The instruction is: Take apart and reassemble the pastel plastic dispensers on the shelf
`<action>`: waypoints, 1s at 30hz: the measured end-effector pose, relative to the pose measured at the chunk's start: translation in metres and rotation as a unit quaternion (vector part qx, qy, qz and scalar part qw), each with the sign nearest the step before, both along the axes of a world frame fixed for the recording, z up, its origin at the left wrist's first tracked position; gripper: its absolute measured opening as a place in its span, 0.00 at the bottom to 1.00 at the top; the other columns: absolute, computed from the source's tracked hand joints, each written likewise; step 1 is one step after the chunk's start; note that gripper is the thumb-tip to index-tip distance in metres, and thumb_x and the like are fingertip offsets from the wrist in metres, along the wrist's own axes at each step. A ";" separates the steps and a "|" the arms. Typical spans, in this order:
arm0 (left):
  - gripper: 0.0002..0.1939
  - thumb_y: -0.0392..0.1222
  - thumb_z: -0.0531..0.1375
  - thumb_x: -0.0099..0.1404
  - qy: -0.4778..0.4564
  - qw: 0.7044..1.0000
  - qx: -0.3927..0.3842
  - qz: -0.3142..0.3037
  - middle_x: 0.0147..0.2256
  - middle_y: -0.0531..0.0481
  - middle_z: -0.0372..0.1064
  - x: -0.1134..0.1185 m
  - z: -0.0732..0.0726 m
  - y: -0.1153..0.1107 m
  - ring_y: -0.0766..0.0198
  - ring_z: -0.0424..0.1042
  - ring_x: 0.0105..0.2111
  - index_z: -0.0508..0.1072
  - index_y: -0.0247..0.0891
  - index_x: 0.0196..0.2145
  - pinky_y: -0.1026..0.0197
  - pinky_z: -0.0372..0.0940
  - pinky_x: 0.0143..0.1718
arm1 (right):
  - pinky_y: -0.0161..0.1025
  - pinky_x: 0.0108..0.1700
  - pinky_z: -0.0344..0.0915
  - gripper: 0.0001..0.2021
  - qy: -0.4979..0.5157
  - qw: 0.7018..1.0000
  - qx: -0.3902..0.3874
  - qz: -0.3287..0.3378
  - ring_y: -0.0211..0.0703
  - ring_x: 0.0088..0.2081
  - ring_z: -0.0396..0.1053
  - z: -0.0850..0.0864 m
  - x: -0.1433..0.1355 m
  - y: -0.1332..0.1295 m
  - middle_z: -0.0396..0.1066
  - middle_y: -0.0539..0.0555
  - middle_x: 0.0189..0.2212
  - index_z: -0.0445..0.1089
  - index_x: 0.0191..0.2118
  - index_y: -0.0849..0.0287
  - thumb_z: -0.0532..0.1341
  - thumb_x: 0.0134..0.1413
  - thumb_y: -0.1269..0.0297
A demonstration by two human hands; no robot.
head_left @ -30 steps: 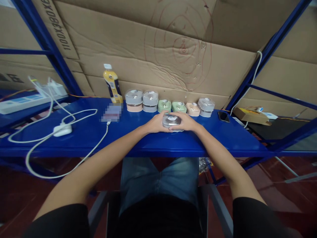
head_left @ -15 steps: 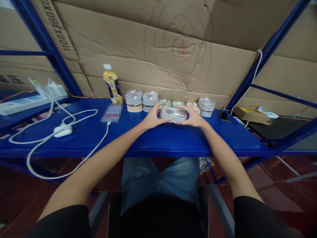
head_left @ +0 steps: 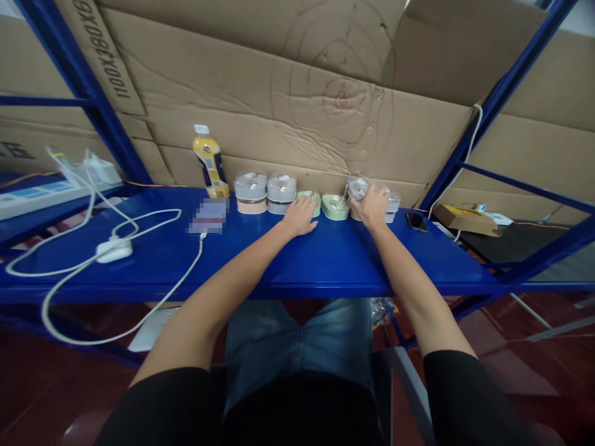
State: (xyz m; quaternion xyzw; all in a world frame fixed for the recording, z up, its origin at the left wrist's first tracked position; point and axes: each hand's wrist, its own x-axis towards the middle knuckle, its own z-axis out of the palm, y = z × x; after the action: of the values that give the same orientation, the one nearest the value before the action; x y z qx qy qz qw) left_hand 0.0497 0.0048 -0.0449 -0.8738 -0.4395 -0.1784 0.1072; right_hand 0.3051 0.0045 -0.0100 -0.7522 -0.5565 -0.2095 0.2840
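Note:
A row of small rounded boxes with clear lids stands at the back of the blue table. My right hand [head_left: 373, 205] is wrapped round the right side of a grey box [head_left: 358, 187], which sits on top of a pink box, mostly hidden by the hand. My left hand [head_left: 299, 217] lies with fingers stretched over a green box [head_left: 316, 203], touching its top and front. A second green box [head_left: 335, 206] stands between the two hands. Left of my left hand are two stacks: a grey-topped pink box [head_left: 251, 192] and a grey stack [head_left: 281, 193]. Another grey stack [head_left: 393, 204] stands partly behind my right hand.
A yellow drink bottle [head_left: 211, 162] stands at the back left, with a blurred flat item [head_left: 209, 217] before it. White cable and a charger [head_left: 114, 249] lie on the left. A phone [head_left: 416, 221] and a cardboard box [head_left: 467, 220] are at right. Cardboard [head_left: 232, 124] walls the back.
The grey box has gone from between both hands to the top of the pink box, with my right hand still on it. My left hand has let go and moved onto the green box.

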 end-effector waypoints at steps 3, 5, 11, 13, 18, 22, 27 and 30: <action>0.31 0.46 0.66 0.71 0.011 1.000 0.025 0.001 0.70 0.24 0.66 0.000 0.002 -0.019 0.33 0.65 0.70 0.68 0.28 0.66 0.39 0.60 0.71 | 0.61 0.61 0.64 0.41 -0.005 1.000 -0.015 -0.020 0.74 0.62 0.65 -0.008 -0.006 0.006 0.67 0.83 0.63 0.62 0.70 0.71 0.68 0.65 0.44; 0.28 0.48 0.66 0.71 -0.014 0.999 0.036 0.011 0.64 0.25 0.71 0.000 0.005 -0.034 0.33 0.69 0.65 0.70 0.30 0.63 0.38 0.63 0.67 | 0.60 0.61 0.66 0.41 0.000 1.000 -0.011 -0.016 0.74 0.62 0.66 -0.014 -0.005 0.008 0.66 0.83 0.63 0.62 0.69 0.73 0.69 0.65 0.44; 0.29 0.59 0.70 0.68 -0.186 0.982 0.026 0.031 0.60 0.26 0.69 -0.006 -0.002 -0.061 0.22 0.67 0.63 0.75 0.36 0.57 0.27 0.64 0.63 | 0.72 0.65 0.63 0.41 0.070 0.993 0.067 0.062 0.79 0.65 0.64 -0.023 0.004 0.011 0.64 0.86 0.63 0.66 0.64 0.72 0.66 0.64 0.37; 0.30 0.60 0.71 0.66 -0.211 0.977 -0.001 0.028 0.61 0.27 0.68 -0.013 -0.009 -0.061 0.19 0.67 0.63 0.77 0.39 0.57 0.24 0.65 0.61 | 0.76 0.67 0.60 0.39 0.081 0.991 0.069 0.076 0.81 0.66 0.62 -0.021 0.003 0.007 0.62 0.87 0.65 0.67 0.62 0.71 0.65 0.65 0.37; 0.35 0.57 0.72 0.63 -0.204 0.974 -0.098 0.011 0.64 0.28 0.66 -0.028 -0.009 -0.055 0.20 0.72 0.60 0.77 0.40 0.63 0.22 0.69 0.59 | 0.78 0.69 0.57 0.30 0.064 0.988 0.050 0.131 0.81 0.68 0.60 -0.005 -0.005 -0.017 0.63 0.84 0.64 0.70 0.60 0.69 0.60 0.69 0.44; 0.37 0.53 0.72 0.59 -0.183 0.956 -0.154 -0.173 0.66 0.39 0.67 -0.039 0.001 -0.050 0.35 0.73 0.65 0.77 0.48 0.65 0.34 0.68 0.68 | 0.66 0.68 0.66 0.30 0.073 0.947 0.015 0.311 0.69 0.62 0.71 -0.001 -0.017 -0.041 0.73 0.73 0.58 0.74 0.58 0.63 0.58 0.70 0.39; 0.46 0.52 0.77 0.53 -0.230 0.918 -0.203 -0.250 0.63 0.38 0.73 -0.052 -0.005 -0.042 0.38 0.74 0.64 0.72 0.45 0.67 0.35 0.68 0.68 | 0.63 0.68 0.70 0.45 0.045 0.817 -0.169 0.550 0.67 0.62 0.75 -0.019 -0.037 -0.061 0.78 0.65 0.62 0.73 0.66 0.56 0.74 0.50 0.30; 0.58 0.54 0.79 0.48 -0.256 0.915 -0.239 -0.201 0.61 0.35 0.75 -0.056 -0.010 -0.040 0.36 0.78 0.60 0.63 0.40 0.72 0.35 0.72 0.63 | 0.66 0.67 0.71 0.51 0.029 0.836 -0.171 0.520 0.71 0.64 0.74 -0.026 -0.047 -0.067 0.76 0.67 0.63 0.71 0.69 0.55 0.77 0.46 0.30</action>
State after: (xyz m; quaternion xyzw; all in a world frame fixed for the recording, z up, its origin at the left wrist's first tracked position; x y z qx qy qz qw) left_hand -0.0067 -0.0352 -0.0552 -0.8675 -0.2965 -0.3037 -0.2595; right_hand 0.2585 -0.0622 -0.0363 -0.3944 -0.8840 0.0894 0.2343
